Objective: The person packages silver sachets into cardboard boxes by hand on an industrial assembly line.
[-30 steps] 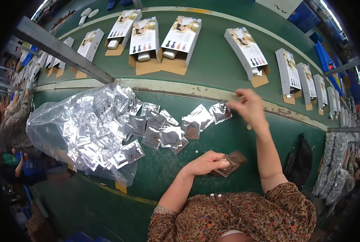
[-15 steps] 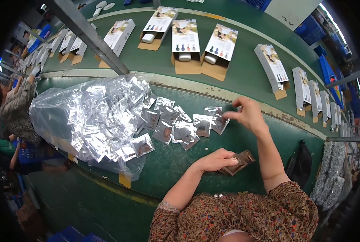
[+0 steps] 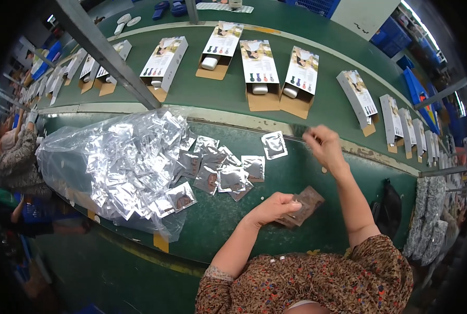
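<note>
My left hand (image 3: 276, 205) clamped on thin stack of dark flat sachets (image 3: 302, 204), low over green counter (image 3: 228, 220). My right hand (image 3: 322, 145) raised near counter's far edge, fingers pinched on blurred dark sachet (image 3: 299, 130). Square crinkled silver foil pouch (image 3: 274, 145) lies flat just left of it. Clear plastic bag (image 3: 113, 167) spills shiny foil pouches further left
</note>
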Action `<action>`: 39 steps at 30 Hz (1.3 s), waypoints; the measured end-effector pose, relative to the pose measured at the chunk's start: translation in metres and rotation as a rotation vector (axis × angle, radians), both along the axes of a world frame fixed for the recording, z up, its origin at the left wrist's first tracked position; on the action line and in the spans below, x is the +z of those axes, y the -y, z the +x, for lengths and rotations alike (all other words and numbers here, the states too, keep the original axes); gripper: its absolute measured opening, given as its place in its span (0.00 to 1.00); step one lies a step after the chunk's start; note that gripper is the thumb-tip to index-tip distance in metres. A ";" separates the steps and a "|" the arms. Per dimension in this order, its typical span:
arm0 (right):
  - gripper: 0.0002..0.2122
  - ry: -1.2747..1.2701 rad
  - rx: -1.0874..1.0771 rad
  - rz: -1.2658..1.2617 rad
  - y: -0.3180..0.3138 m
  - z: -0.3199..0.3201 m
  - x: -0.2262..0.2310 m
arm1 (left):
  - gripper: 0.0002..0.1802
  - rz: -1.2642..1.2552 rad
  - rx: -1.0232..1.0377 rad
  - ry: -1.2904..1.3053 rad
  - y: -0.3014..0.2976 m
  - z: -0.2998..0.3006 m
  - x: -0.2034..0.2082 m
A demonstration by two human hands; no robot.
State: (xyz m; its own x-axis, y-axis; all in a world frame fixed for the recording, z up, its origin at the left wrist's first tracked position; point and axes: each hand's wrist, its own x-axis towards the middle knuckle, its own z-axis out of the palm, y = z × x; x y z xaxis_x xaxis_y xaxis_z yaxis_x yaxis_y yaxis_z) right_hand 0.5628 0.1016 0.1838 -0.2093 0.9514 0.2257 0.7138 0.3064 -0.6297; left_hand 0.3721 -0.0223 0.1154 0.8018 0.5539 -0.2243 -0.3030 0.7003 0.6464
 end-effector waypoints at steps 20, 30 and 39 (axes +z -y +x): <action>0.09 -0.305 0.171 -0.738 0.021 -0.037 0.038 | 0.17 -0.023 0.563 0.017 -0.007 -0.040 0.022; 0.07 0.292 0.000 0.518 -0.037 0.018 -0.018 | 0.19 -0.098 0.511 0.000 0.001 -0.046 0.020; 0.04 0.264 -0.223 0.563 -0.064 0.023 -0.048 | 0.20 -0.098 0.583 -0.001 -0.006 -0.060 0.023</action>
